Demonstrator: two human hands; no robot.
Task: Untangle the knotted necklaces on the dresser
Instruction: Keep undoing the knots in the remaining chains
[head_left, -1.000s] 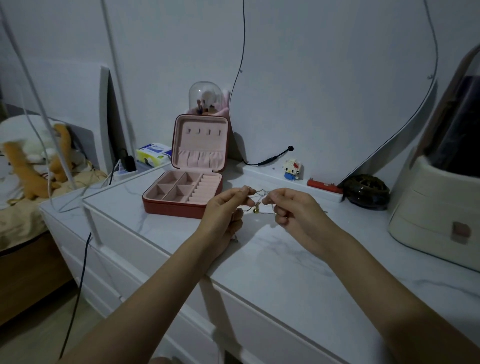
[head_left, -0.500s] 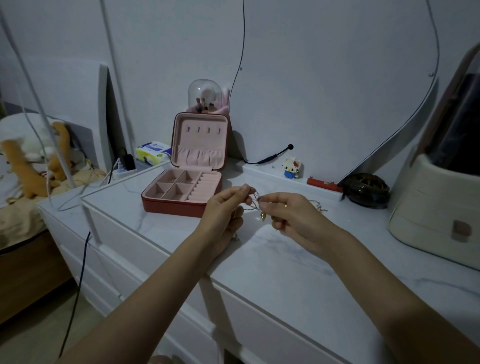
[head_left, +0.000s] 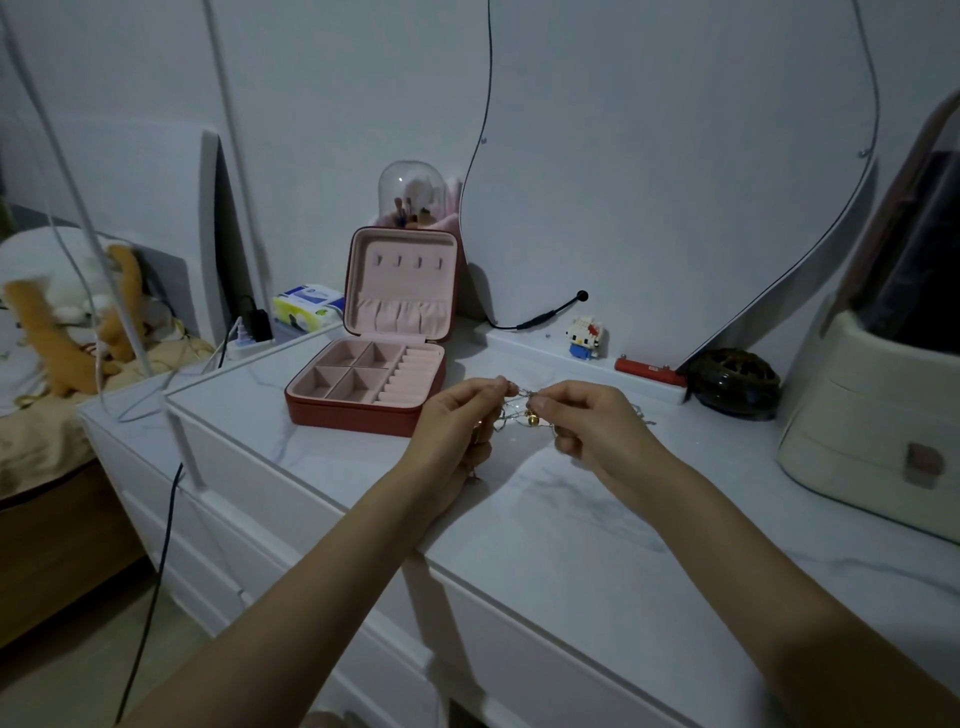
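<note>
Pinching the thin tangled silver necklace chains with a small gold pendant (head_left: 524, 410) between them, the left hand (head_left: 457, 421) and right hand (head_left: 597, 423) hold the knot just above the white marble tabletop (head_left: 571, 519), near the open red jewellery box with pink lining (head_left: 371, 384).

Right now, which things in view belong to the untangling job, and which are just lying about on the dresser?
Part of the job:
- tangled necklaces, pinched between both hands
- left hand
- right hand
- open jewelry box, compartments bare

Lying about:
- cat figurine
- red bar
- dark round dish
- cream organizer
- tissue pack
- glass dome with brushes
</note>
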